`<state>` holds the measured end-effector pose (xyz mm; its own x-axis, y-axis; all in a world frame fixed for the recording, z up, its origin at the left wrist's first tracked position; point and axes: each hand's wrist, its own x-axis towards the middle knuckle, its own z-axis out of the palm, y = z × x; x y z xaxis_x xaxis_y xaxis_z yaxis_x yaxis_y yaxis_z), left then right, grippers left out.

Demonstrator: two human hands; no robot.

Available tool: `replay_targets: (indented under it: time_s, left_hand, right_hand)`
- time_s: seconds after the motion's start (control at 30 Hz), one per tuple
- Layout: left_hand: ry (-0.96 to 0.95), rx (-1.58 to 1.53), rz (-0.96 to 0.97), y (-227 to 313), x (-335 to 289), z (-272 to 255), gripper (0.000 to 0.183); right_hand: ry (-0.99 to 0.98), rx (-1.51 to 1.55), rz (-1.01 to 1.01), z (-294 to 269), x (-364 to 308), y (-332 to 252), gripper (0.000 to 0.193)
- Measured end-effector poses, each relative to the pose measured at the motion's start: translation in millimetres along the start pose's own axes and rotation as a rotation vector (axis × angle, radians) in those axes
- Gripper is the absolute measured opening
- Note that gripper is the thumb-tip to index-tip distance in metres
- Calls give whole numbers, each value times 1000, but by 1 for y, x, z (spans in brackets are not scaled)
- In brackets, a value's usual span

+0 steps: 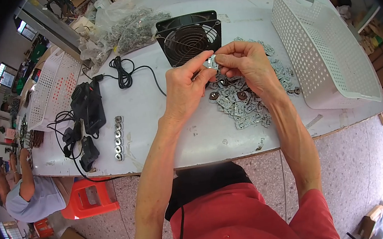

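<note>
A small silvery metal plate (212,62) is pinched between my two hands, just in front of a black square fan (190,39) with a wire guard. My left hand (187,86) grips its left side with thumb and forefinger. On the other side, my right hand (247,64) closes thumb and fingers at its edge; whether a smaller part sits in that pinch is hidden. Beneath and beside my right hand spreads a heap of similar metal plates (242,106), a few bearing round brown parts. Left of my forearms stands a neat row of small round metal pieces (118,138).
A white perforated basket (294,51) stands at the right, another basket (41,106) at the left. Black power adapters (88,107) and a coiled cable (122,73) lie left of the fan. Plastic bags of metal parts (136,29) rest behind. A person (30,194) sits at far left.
</note>
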<state>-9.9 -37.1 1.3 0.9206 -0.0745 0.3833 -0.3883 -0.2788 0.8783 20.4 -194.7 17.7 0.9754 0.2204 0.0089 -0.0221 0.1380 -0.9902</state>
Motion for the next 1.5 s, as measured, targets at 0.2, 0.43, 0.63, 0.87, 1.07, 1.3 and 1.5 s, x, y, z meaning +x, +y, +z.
replay_targets:
  time_s: [0.2,0.43,0.63,0.87,1.07,1.3,1.5]
  left_hand:
    - [-1,66,87,-1,1,-1,32]
    - [27,40,29,0,2,-2,31]
    - [7,-33,-9,2,1,-2,29]
    - [146,-150,-80,0,8,-32,32]
    - [-206,284,283,4,-2,16,39]
    - [-237,-4,-83,11,1,-3,31]
    - [76,-563,-156,13,6,-13,36]
  right_hand:
    - [-2,-21,-3,-3,3,-1,14]
    - [-15,-77,-1,0,1,-3,14]
    - [-24,-56,17,-3,-1,-5,13]
    - [105,49,-66,-7,2,-9,12]
    - [292,223,-211,-13,6,-7,13]
    - [275,175,-178,-11,6,-7,14]
    - [157,115,-139,2,1,-4,19]
